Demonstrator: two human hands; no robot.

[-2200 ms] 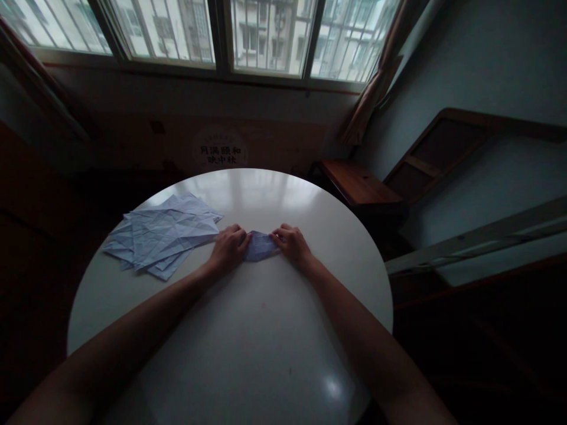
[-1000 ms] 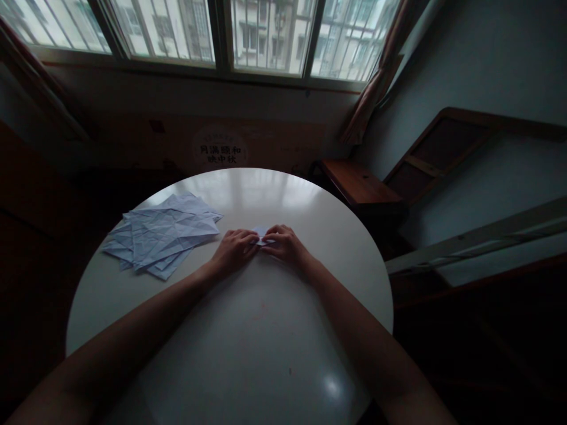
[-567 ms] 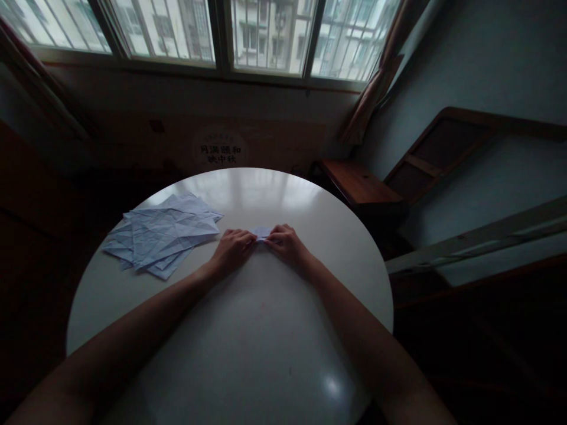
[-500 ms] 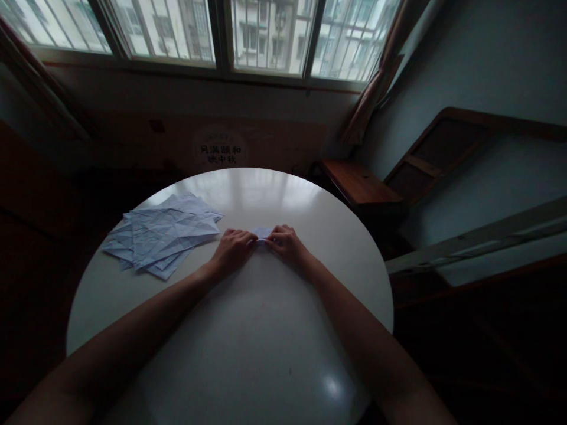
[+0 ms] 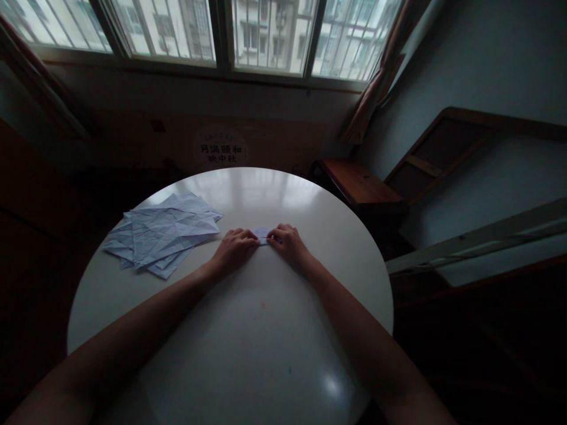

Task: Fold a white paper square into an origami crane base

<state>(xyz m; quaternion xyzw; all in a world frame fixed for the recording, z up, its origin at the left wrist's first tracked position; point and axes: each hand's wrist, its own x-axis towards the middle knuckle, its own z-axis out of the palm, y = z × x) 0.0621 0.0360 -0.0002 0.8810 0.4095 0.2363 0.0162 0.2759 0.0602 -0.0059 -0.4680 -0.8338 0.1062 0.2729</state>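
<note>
A small folded sheet of paper (image 5: pixel 262 235) lies on the white round table (image 5: pixel 248 342), between my two hands. At its left end, my left hand (image 5: pixel 237 243) is closed, with thumb and fingertips on the paper. My right hand (image 5: pixel 287 241) pinches the right end in the same way. Fingers cover both ends of the paper, so only its middle shows. Left of my left hand lies a loose pile of creased paper sheets (image 5: pixel 166 230), apart from it.
Beyond the table stand a cardboard panel with printed characters (image 5: pixel 221 150) and a barred window (image 5: pixel 270 38). A wooden bench (image 5: pixel 361 183) is at the back right, beside a leaning wooden frame (image 5: pixel 436 147). Curtains (image 5: pixel 374 100) hang by the window.
Both hands have shifted only slightly at the paper's ends. A little more of the paper's near part now shows lying flat between my fingers. The pile has not moved.
</note>
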